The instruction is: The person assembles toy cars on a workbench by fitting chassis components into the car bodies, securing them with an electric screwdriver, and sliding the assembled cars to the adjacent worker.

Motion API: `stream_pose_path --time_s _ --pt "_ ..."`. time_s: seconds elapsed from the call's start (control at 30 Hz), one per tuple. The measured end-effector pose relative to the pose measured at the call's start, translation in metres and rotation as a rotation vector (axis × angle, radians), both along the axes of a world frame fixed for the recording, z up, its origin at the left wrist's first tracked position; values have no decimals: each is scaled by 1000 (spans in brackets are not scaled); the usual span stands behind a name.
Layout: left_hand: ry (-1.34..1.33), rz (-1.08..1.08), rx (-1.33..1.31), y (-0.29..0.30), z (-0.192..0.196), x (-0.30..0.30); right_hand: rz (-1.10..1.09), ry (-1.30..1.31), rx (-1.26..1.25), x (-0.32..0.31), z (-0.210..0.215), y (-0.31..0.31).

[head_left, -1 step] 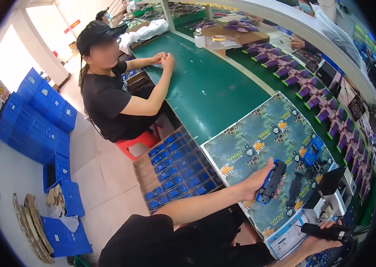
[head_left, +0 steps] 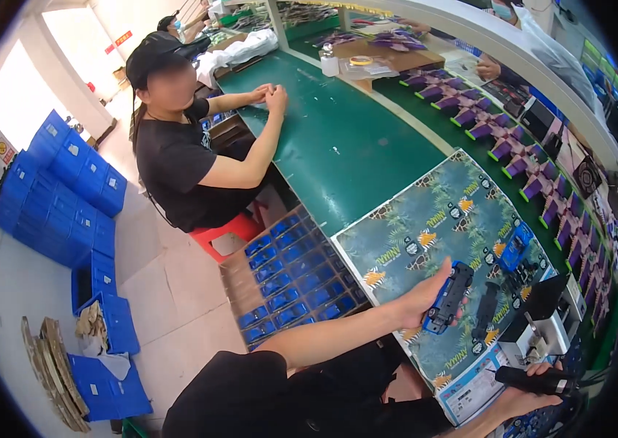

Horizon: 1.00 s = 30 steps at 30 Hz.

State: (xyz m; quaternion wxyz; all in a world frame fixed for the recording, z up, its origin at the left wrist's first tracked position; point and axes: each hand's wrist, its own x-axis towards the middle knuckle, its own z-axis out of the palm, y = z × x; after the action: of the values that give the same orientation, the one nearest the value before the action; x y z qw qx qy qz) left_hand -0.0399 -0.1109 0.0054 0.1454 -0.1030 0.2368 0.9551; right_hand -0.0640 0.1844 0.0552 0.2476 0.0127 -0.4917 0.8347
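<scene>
Toy car (head_left: 449,298) gripped in left hand (head_left: 420,302), black tool (head_left: 521,379) in right hand (head_left: 529,400) — lettered mat (head_left: 440,208) below

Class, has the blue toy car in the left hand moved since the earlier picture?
No, not visibly: the blue toy car in the left hand keeps its place against the jungle-patterned board, so there is no direction to give.

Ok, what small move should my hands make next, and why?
Probably bring the black cylindrical tool in your right hand toward the blue toy car with a black underside: your left hand holds it underside up, and the tool is apart from it.
</scene>
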Motion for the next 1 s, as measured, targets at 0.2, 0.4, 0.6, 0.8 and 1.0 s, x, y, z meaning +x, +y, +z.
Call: stream_pose_path --time_s 0.2,0.4,0.6,0.8,1.0 --pt "-68 -55 63 1 -25 -8 80 8 -37 1 -28 16" --pt "7 -74 -13 -20 -26 -6 -120 -251 248 14 -14 -23" --pt "34 -82 -92 18 -13 7 -307 196 1023 82 1 -62" --pt "-133 -18 -49 49 12 41 250 136 1231 19 24 -133" --pt "-161 -66 -15 47 5 49 409 89 1161 21 23 -128"
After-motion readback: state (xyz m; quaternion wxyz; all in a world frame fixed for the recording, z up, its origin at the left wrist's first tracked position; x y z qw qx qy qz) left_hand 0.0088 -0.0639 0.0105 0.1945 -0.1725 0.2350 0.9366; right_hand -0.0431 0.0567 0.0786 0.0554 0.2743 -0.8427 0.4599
